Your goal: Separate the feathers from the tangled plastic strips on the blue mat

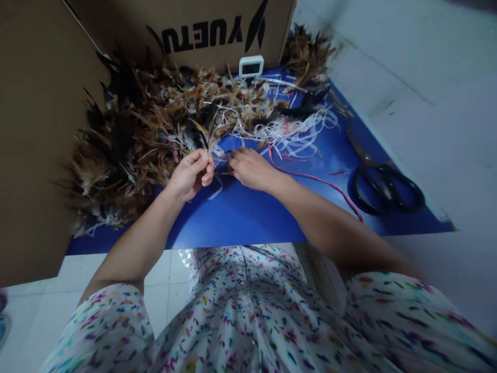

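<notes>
From where I stand, pale floor tiles [39,311] show at the left, below a plain cardboard panel [34,129] that rises over the left edge of the blue bench [233,217]. Next to the panel a big feather heap [132,129], brown, black and cream, covers the bench's left side and spreads along its far part, in front of a cardboard box [116,20].

Toward the middle, back from the near edge, the left hand [194,171] has thumb and forefinger pinched on the base of a small feather bunch [209,129], which stands up against the heap. Just right of it the right hand [248,166] sits low, fingers curled; I can't tell whether they are closed on anything. The person's flower-specked top [240,305] hangs by the near edge.

Further right lie tangled white strips [306,132], then a pinkish-red cord [310,176] trailing toward the near edge. Another feather clump [308,54] sits by the far right corner, and black-handled scissors [375,166] rest along the right edge, loops toward the near right corner. Beyond is a pale, scuffed surface [419,103].

As for writing, the box reads YUETU, upside down, beside a black leaf-like mark; a small white device [251,66] before it has a dark screen I can't read
</notes>
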Available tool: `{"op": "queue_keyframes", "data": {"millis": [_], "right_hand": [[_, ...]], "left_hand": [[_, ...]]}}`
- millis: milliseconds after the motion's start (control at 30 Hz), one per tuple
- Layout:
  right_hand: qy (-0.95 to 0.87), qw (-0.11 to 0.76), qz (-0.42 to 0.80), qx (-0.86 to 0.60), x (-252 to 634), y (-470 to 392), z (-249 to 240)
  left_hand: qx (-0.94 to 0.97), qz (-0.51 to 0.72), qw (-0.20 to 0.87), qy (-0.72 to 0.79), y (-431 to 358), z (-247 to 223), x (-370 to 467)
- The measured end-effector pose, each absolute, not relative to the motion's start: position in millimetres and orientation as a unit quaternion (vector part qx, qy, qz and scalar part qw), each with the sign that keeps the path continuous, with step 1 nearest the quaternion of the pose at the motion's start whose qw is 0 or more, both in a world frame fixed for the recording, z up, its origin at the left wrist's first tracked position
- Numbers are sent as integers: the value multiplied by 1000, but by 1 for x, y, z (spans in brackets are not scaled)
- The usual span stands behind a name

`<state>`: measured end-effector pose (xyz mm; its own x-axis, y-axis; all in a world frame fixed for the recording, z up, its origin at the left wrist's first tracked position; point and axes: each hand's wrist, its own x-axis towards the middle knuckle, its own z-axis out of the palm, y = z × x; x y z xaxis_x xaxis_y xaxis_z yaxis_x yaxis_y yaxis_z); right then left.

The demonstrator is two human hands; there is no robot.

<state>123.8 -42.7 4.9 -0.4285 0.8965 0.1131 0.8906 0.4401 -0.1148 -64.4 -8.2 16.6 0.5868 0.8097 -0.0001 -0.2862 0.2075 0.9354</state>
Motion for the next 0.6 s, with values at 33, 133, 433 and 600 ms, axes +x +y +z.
{"op": "queue_keyframes", "data": {"millis": [33,133,433,600], "right_hand": [[-846,73,10,-527,123,-43,4],[-847,76,-2,-527,122,-43,4],[-696,438,258,-507,139,-35,11],[-646,500,376,-438,142,-37,18]], "left_hand": [[504,372,734,263,-8,17,-64],[500,369,734,273,-8,17,-64],[497,360,731,297,-7,15,-64],[495,353,730,314,-7,15,-63]]}}
